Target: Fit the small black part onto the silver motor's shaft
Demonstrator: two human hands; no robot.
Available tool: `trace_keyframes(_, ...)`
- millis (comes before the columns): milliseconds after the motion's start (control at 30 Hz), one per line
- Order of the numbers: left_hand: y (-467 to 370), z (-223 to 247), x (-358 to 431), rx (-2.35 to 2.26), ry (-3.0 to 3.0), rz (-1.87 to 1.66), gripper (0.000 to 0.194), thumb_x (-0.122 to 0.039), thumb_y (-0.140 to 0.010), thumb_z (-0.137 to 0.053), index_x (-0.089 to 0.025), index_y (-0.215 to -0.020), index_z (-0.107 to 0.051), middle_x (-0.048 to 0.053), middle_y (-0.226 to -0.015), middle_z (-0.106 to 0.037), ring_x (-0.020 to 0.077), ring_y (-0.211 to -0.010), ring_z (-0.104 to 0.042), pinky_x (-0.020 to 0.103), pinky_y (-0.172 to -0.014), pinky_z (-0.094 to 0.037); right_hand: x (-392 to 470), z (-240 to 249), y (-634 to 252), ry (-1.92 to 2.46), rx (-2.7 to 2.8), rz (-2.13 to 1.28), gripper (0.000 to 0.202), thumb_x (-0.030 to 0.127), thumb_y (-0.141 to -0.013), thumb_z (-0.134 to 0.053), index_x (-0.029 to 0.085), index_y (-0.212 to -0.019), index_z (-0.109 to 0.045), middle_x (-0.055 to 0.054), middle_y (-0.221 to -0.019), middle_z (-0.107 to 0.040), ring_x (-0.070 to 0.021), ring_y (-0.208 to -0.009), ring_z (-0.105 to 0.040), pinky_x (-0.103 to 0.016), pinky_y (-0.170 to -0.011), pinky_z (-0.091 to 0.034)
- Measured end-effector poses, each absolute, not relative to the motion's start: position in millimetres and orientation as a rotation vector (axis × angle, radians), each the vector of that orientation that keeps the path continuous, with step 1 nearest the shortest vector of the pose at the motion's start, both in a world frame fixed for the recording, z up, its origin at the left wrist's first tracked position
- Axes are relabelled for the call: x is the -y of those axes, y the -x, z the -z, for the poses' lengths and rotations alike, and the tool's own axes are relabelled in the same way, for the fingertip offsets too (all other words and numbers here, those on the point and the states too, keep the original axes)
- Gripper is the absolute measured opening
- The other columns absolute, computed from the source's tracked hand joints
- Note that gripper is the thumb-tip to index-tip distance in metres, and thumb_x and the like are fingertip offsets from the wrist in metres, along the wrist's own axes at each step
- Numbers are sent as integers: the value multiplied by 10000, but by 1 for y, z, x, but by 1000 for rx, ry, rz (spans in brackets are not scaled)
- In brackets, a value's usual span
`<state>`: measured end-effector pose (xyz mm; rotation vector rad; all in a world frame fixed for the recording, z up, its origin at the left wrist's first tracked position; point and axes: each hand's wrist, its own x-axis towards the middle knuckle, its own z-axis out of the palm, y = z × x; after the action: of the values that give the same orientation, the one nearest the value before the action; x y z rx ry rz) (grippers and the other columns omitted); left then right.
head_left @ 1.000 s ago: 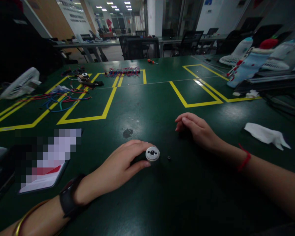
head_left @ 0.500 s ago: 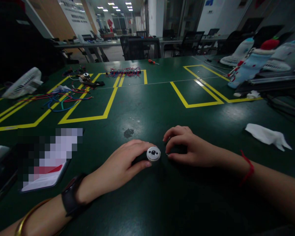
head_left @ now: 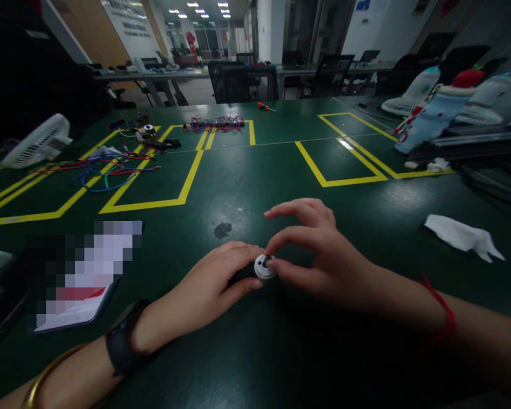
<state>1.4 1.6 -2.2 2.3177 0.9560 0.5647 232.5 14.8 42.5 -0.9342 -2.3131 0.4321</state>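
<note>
A small round silver metal part (head_left: 262, 271) with dark holes in its top face, like the end of a small motor, stands at the middle of the near table. My left hand (head_left: 215, 275) grips its left side between thumb and fingers. From the right, my right hand (head_left: 323, 250) reaches over it, thumb and index finger pinched together at the centre of its top face. Whatever sits between those fingertips is too small and covered to name. The other fingers of that hand are raised and curved.
A phone (head_left: 74, 315) lies left of my left hand, and a white tissue (head_left: 464, 234) lies to the right. Farther back are loose wires (head_left: 106, 170), a wired bundle (head_left: 215, 124), a screwdriver (head_left: 263, 106), a white fan (head_left: 38, 142) and a blue bottle-like figure (head_left: 430, 116).
My right hand has moved left, from beside the silver part to its top, and its fingertips now touch there. My left hand keeps its hold in about the same place.
</note>
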Motion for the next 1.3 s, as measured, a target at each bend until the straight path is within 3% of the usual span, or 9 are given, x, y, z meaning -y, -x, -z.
trace_keyframes(200, -1, 3, -1, -951, -2319, -563, 325, -263, -948, -594, -276, -1265, -521, 27, -1239, -602, 220, -1149, -535, 371, -1004, -426, -13, -42, -232, 944, 2368, -387, 98, 301, -826, -668, 263, -885, -734, -66, -1315, -574, -317, -1243, -418, -508, -990, -285)
trace_keyframes(633, -2, 1, -3, -952, -2288, -554, 361, -263, -946, -592, -292, -1298, -516, 29, -1217, -618, 230, -1127, -547, 388, -970, -449, -12, -44, -239, 844, 2485, -408, 213, 219, -787, -626, 254, -978, -712, -76, -1349, -548, -319, -1273, -402, -527, -1039, -250)
trace_keyframes(800, -2, 0, -2, -963, -2287, -523, 323, -258, -949, -588, -284, -1266, -530, 25, -1238, -605, 219, -1137, -539, 372, -987, -435, -14, -40, -245, 855, 2384, -624, 271, 191, -797, -629, 247, -1057, -681, -83, -1337, -546, -291, -1267, -434, -497, -1051, -306)
trace_keyframes(933, -3, -2, -2, -969, -2294, -507, 338, -285, -962, -566, -296, -1297, -519, 31, -1243, -604, 227, -1136, -547, 383, -980, -443, -30, -30, -259, 885, 2086, -900, 214, 161, -821, -603, 237, -1008, -675, -69, -1227, -612, -252, -1187, -530, -440, -1012, -389)
trace_keyframes(1067, -3, -2, -3, -969, -2292, -515, 360, -302, -968, -553, -297, -1326, -512, 43, -1242, -609, 234, -1126, -557, 394, -970, -452, -51, -13, -272, 1050, 1566, -1258, 82, 205, -817, -623, 212, -866, -688, -41, -923, -696, -200, -880, -637, -362, -830, -480)
trace_keyframes(1167, -3, -1, -4, -975, -2295, -508, 371, -288, -962, -563, -308, -1328, -508, 30, -1250, -603, 225, -1133, -551, 385, -974, -449, -61, -2, -276, 1096, 1255, -1382, 48, 205, -798, -644, 200, -819, -687, -16, -773, -686, -163, -736, -630, -316, -724, -488)
trace_keyframes(1300, -2, -1, -3, -979, -2290, -505, 376, -281, -964, -563, -318, -1332, -499, 24, -1257, -596, 221, -1137, -546, 379, -979, -444, -62, 3, -275, 1093, 1205, -1385, 53, 207, -801, -655, 197, -830, -697, -6, -736, -679, -147, -712, -620, -300, -714, -478)
